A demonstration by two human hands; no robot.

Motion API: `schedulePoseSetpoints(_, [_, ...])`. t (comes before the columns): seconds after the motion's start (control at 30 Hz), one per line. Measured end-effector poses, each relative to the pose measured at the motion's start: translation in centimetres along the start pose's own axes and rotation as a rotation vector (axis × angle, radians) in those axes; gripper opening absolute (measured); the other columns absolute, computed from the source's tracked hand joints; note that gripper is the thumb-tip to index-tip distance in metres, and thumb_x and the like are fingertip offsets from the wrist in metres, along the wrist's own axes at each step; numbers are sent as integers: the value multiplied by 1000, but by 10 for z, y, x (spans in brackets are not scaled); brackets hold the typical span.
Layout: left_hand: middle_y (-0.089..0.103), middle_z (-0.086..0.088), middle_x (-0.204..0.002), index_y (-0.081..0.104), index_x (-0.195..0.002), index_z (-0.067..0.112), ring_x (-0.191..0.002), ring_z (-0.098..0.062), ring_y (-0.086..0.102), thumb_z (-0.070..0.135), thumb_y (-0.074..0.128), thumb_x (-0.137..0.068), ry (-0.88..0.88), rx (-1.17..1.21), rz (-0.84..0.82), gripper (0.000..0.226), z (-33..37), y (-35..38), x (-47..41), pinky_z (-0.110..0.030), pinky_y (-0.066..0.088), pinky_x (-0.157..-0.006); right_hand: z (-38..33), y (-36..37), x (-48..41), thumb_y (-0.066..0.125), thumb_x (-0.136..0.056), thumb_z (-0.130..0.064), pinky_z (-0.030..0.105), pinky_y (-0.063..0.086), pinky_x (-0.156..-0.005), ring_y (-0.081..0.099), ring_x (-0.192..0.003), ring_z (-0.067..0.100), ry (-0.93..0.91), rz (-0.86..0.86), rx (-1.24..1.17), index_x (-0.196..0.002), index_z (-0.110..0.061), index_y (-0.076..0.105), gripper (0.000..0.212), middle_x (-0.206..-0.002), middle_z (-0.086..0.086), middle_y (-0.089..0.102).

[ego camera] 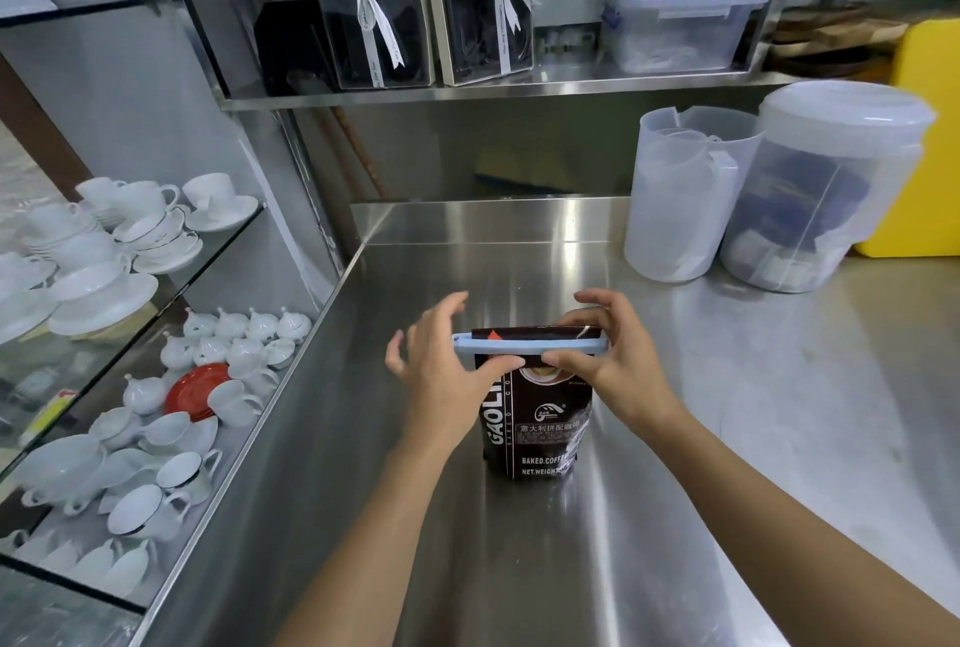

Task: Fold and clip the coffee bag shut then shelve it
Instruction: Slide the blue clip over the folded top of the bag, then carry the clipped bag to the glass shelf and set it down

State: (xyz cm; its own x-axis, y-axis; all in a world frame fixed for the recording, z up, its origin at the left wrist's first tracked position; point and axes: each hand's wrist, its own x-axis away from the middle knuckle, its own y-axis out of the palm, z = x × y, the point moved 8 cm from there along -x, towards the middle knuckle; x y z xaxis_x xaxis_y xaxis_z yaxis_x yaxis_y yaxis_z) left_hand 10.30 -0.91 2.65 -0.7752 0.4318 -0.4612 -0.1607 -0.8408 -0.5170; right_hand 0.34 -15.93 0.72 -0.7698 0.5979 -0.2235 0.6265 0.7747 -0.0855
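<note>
The coffee bag (pixel 537 418) is shown upright on the steel counter (pixel 727 438), its folded top crossed horizontally by the blue clip (pixel 530 347). The clip is pinched near centre by the left hand (pixel 447 376) and at its end by the right hand (pixel 610 360) (both equally near). The shelf (pixel 467 93) lies above, beyond the bag.

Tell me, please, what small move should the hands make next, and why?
Probably press the blue clip fully closed. It already lies across the folded top of the coffee bag, which stands upright on the steel counter, with the left hand and right hand pinching it at both ends.
</note>
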Motion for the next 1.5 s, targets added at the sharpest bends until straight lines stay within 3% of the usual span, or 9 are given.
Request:
schedulePoseSetpoints(0.07, [48, 5, -115, 36, -123, 21, -106, -10, 47, 21, 84, -58, -196, 274, -2, 80, -24, 5, 7, -28, 29, -97, 11, -6, 6, 79, -62, -5, 15, 45, -84, 56, -98, 11, 40, 40, -49, -113, -19, 42, 65, -108, 2, 58])
schedulePoseSetpoints(0.27, [64, -2, -103, 51, -90, 24, -102, -18, 59, 21, 78, -67, -428, 465, -180, 35, -70, 45, 38, -35, 46, -92, 69, -4, 31, 78, -54, -25, 47, 33, -108, 40, -128, 20, 235, -43, -132, -105, -34, 37, 66, -131, 0, 40])
schedulePoseSetpoints(0.37, [67, 6, -93, 57, -86, 23, -93, -15, 61, 16, 71, -76, -440, 522, -170, 19, -72, 53, 47, -12, 46, -76, 91, 4, 39, 80, -56, -15, 31, 41, -96, 41, -126, 23, 264, -117, -80, -109, -26, 34, 71, -121, -4, 44])
schedulePoseSetpoints(0.5, [62, 10, -107, 53, -106, 26, -103, -3, 56, 12, 75, -70, -452, 561, -251, 44, -76, 60, 56, -4, 43, -77, 101, 10, 39, 80, -61, -5, 29, 45, -92, 50, -117, 21, 238, -146, -17, -105, -36, 35, 70, -118, -3, 48])
schedulePoseSetpoints(0.6, [53, 9, -125, 41, -119, 34, -116, -3, 49, 15, 79, -61, -451, 503, -348, 72, -84, 70, 66, -19, 42, -94, 102, 16, 40, 81, -62, -19, 38, 44, -100, 52, -116, 12, 213, -210, 78, -116, -43, 26, 81, -122, -7, 47])
schedulePoseSetpoints(0.7, [52, -3, -128, 35, -129, 20, -102, 8, 56, 1, 74, -68, -476, 481, -349, 75, -84, 75, 71, -12, 47, -85, 103, 21, 37, 78, -66, -10, 34, 43, -101, 52, -112, 3, 183, -239, 93, -122, -34, 19, 85, -119, -12, 46])
schedulePoseSetpoints(1.0, [60, 10, -109, 42, -123, 20, -90, 15, 56, 0, 73, -69, -436, 431, 9, 65, -50, -3, 55, -5, 45, -76, 30, 58, 13, 77, -66, -6, 0, 39, -83, 50, -98, -21, 5, -379, -20, -124, -32, 25, 82, -114, -23, 47])
schedulePoseSetpoints(1.2, [58, 14, -119, 43, -120, 37, -105, 8, 53, 22, 80, -65, -343, 298, 306, 68, -13, -119, 56, -10, 45, -84, -58, 124, 11, 81, -61, -25, 40, 44, -102, 54, -116, 5, -187, -589, -171, -132, -34, 30, 88, -126, -15, 55])
schedulePoseSetpoints(1.5, [62, -3, -117, 45, -122, 36, -107, -18, 58, 33, 82, -58, -272, 130, 638, 74, 47, -294, 141, -37, 52, -87, -189, 230, 106, 76, -69, -24, 25, 42, -95, 51, -108, -11, -405, -785, -267, -135, -37, 28, 82, -115, -33, 58])
